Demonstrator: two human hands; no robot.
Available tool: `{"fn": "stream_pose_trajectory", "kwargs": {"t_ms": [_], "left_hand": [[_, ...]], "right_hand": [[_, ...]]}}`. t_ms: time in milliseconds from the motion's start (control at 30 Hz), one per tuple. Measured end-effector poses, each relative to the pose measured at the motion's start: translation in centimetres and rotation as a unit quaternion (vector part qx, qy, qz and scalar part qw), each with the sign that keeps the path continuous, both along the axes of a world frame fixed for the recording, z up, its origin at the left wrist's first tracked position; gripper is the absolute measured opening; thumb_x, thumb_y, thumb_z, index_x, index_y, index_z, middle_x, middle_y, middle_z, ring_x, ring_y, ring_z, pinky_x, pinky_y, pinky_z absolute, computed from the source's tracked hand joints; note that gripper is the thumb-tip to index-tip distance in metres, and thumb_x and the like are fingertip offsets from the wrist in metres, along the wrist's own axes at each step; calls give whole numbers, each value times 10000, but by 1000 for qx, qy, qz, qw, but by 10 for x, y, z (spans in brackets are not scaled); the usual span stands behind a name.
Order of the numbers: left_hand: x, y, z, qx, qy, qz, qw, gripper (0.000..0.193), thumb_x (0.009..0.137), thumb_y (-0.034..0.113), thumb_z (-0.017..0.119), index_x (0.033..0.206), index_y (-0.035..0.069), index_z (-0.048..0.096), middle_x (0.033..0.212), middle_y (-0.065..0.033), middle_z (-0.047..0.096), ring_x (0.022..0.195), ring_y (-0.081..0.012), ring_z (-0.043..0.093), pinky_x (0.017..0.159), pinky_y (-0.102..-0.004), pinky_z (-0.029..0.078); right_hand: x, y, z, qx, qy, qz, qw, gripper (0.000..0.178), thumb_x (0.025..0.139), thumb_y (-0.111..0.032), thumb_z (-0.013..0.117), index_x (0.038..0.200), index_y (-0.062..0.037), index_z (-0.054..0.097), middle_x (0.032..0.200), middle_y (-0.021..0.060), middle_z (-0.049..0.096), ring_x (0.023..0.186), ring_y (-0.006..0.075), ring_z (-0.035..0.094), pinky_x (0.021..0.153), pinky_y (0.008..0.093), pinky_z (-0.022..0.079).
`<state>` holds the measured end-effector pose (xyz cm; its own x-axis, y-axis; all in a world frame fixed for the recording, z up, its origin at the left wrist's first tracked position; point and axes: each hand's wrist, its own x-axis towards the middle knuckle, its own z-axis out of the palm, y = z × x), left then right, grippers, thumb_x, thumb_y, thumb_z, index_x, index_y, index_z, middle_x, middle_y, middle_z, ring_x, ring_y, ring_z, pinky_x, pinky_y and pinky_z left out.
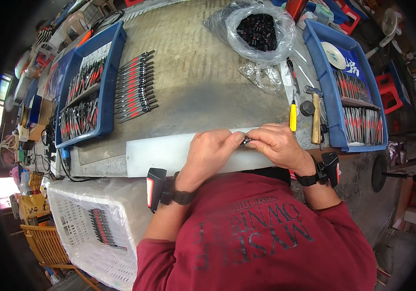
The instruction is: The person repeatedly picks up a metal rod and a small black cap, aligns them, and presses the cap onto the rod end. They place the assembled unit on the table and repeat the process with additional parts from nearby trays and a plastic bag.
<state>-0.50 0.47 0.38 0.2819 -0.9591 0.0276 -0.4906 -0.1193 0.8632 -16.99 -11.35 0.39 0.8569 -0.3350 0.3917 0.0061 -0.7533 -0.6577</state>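
Observation:
My two hands meet over a white board [162,154] at the table's near edge. Between their fingertips is a small dark piece with a shiny round end [244,141]; most of it is hidden by the fingers. My left hand [212,149] pinches it between thumb and bent fingers. From the other side, my right hand [278,144] closes on the same piece, thumb and forefinger together. Beyond the left hand, several slim black-and-red tools [136,87] lie side by side in a row. A yellow-handled screwdriver [293,116] rests just past the right hand.
Blue bins of black-and-red tools stand at left [108,109] and right [331,104]. At the back is a clear bag [232,29] of small black parts. A hammer [316,116] and a black round piece [307,108] lie at right. A white crate [67,194] sits low at left.

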Motion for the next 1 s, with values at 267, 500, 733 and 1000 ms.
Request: {"fn": "stream_pose_trajectory", "kwargs": {"t_ms": [267,500,733,1000], "left_hand": [[1,-1,-3,29,-3,1,1000,371,883,344,651,759,-5,682,501,-58,446,510,-77,391,458,-292,343],[2,-1,1,34,-94,11,995,435,799,458,674,683,38,678,601,-150,598,552,-333,585,517,-406,448],[3,-3,0,20,-58,-8,998,383,840,419,646,793,40,672,669,-174,611,650,-373,607,586,-438,468],[26,4,-3,-9,-67,-42,997,310,853,252,644,1074,36,619,935,-191,651,823,-342,640,714,-405,504]], "right_hand": [[1,0,-2,-3,-4,7,1000,125,786,-105,684,858,-15,635,725,122,617,672,304,604,609,384,470],[0,1,-10,-7,22,19,1000,106,798,-83,660,869,-6,643,751,144,631,697,323,615,626,399,475],[2,-1,-11,49,29,-39,998,129,786,-68,680,890,6,657,778,141,651,711,289,631,641,355,483],[1,6,-21,142,26,-106,984,261,852,-98,629,1078,31,608,906,185,643,771,296,630,684,338,487]]}}
